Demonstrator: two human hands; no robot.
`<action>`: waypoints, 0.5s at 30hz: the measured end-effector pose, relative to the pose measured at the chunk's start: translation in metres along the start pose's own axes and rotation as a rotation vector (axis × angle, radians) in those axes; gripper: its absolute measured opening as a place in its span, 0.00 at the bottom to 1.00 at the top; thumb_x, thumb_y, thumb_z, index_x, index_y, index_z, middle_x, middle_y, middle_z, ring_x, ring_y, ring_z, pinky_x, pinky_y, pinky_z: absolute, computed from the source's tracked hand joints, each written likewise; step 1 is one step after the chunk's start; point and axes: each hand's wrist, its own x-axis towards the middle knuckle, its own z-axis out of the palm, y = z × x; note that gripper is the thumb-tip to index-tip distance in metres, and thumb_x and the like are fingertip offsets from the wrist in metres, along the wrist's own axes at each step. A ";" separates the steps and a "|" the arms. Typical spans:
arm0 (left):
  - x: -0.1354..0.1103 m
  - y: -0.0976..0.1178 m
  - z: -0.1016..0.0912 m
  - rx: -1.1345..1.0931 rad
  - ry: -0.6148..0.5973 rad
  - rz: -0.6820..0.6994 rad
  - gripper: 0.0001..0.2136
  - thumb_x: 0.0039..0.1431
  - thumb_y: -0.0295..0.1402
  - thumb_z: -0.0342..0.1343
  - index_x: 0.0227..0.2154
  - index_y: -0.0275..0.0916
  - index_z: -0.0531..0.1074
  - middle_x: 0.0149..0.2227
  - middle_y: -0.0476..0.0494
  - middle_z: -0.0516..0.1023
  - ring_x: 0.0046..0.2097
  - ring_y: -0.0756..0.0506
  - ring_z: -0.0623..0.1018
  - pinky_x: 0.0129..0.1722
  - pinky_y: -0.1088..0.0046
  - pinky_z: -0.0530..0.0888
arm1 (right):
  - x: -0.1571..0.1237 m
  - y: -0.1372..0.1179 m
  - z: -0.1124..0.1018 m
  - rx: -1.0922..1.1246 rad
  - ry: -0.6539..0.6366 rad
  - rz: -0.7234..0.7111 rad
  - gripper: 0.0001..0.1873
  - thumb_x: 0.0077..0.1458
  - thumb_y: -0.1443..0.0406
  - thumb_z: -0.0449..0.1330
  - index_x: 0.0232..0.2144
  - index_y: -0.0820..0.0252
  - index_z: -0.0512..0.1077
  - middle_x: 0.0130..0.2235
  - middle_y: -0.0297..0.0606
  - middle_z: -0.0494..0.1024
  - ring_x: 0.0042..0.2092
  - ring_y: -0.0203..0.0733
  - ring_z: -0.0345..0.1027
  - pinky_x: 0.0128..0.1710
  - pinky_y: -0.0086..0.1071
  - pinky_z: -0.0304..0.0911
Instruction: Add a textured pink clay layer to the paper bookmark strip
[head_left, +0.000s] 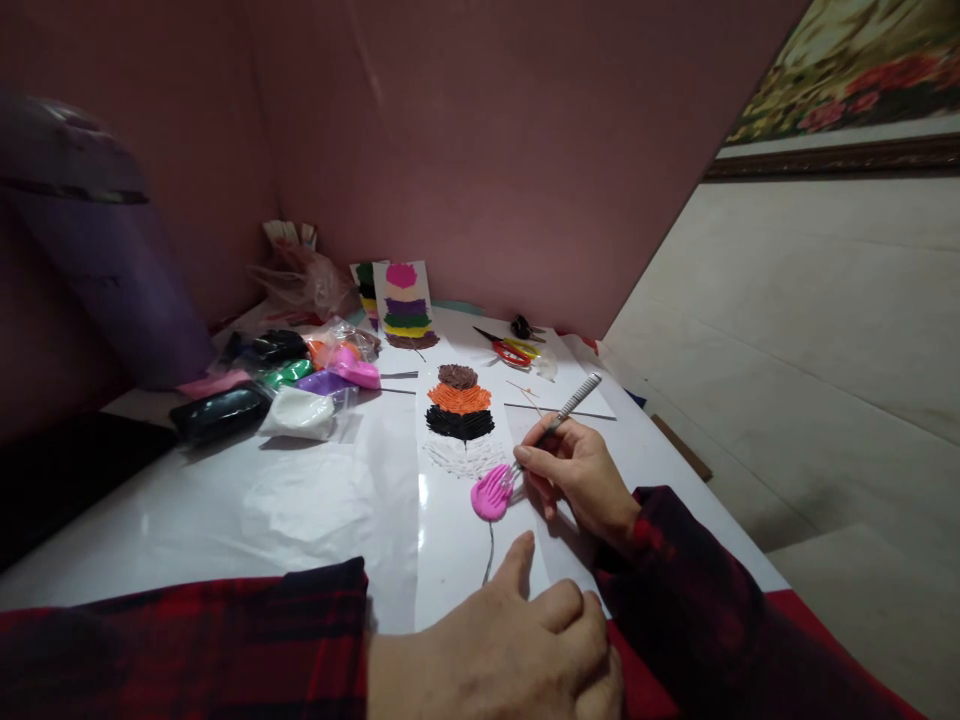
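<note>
My right hand pinches a metal sculpting tool like a pen, its tip on a pink clay patch. That patch lies on a long white card, below bands of white, black, orange and brown clay. My left hand rests at the card's near end, fingers curled under, thumb stretched along the paper, nothing visible in it. Both sleeves are red and black plaid.
Bags of coloured clay lie at the left, beside a black case and a purple container. A finished colour-band card leans on the pink wall. Red-handled scissors lie behind. The table edge drops off at the right.
</note>
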 end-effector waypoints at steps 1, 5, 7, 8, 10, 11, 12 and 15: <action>0.000 0.000 -0.001 -0.002 -0.003 0.001 0.10 0.66 0.29 0.45 0.32 0.37 0.71 0.31 0.46 0.71 0.32 0.47 0.69 0.48 0.53 0.67 | -0.003 0.000 0.001 -0.020 -0.006 -0.004 0.14 0.44 0.61 0.67 0.25 0.58 0.64 0.12 0.24 0.64 0.11 0.29 0.54 0.08 0.22 0.51; -0.002 -0.001 -0.005 -0.005 -0.011 0.019 0.10 0.66 0.28 0.45 0.34 0.37 0.71 0.31 0.46 0.72 0.33 0.47 0.69 0.48 0.53 0.68 | -0.012 -0.003 0.005 -0.066 0.026 0.002 0.14 0.43 0.61 0.66 0.24 0.58 0.64 0.11 0.24 0.64 0.11 0.29 0.53 0.09 0.23 0.49; -0.002 -0.002 -0.007 -0.006 -0.018 0.027 0.09 0.66 0.28 0.45 0.34 0.36 0.70 0.32 0.46 0.72 0.33 0.47 0.70 0.47 0.53 0.68 | -0.013 -0.003 0.007 -0.070 0.041 0.006 0.14 0.42 0.61 0.67 0.23 0.59 0.64 0.12 0.23 0.64 0.11 0.28 0.53 0.10 0.23 0.49; -0.002 -0.003 -0.008 -0.006 -0.018 0.025 0.09 0.66 0.28 0.45 0.34 0.36 0.70 0.33 0.46 0.72 0.34 0.47 0.70 0.47 0.53 0.68 | -0.014 -0.003 0.007 -0.075 0.046 0.006 0.14 0.42 0.61 0.67 0.23 0.59 0.64 0.12 0.24 0.64 0.12 0.28 0.53 0.10 0.23 0.49; -0.001 -0.003 -0.012 -0.004 -0.038 0.025 0.10 0.66 0.28 0.44 0.35 0.36 0.70 0.35 0.45 0.73 0.35 0.46 0.71 0.46 0.52 0.68 | -0.014 -0.002 0.009 -0.091 0.054 0.004 0.14 0.41 0.61 0.67 0.23 0.60 0.65 0.14 0.25 0.65 0.14 0.28 0.55 0.11 0.23 0.50; 0.000 -0.004 -0.015 -0.002 -0.046 0.023 0.10 0.66 0.27 0.43 0.35 0.36 0.70 0.36 0.44 0.74 0.36 0.45 0.71 0.46 0.52 0.69 | -0.014 -0.002 0.009 -0.098 0.057 0.006 0.14 0.41 0.61 0.67 0.23 0.60 0.65 0.14 0.25 0.66 0.14 0.29 0.56 0.12 0.23 0.51; 0.001 -0.004 -0.018 0.001 -0.080 0.038 0.10 0.67 0.27 0.43 0.37 0.35 0.70 0.39 0.43 0.75 0.39 0.44 0.72 0.46 0.51 0.69 | -0.015 -0.001 0.010 -0.103 0.057 0.009 0.14 0.41 0.61 0.67 0.23 0.60 0.65 0.15 0.25 0.66 0.15 0.29 0.57 0.12 0.24 0.51; 0.003 -0.005 -0.026 0.006 -0.117 0.042 0.11 0.67 0.27 0.41 0.38 0.35 0.70 0.43 0.42 0.75 0.43 0.42 0.73 0.45 0.52 0.70 | -0.016 0.001 0.011 -0.105 0.043 0.016 0.14 0.42 0.61 0.66 0.24 0.60 0.65 0.15 0.25 0.66 0.14 0.29 0.57 0.12 0.24 0.52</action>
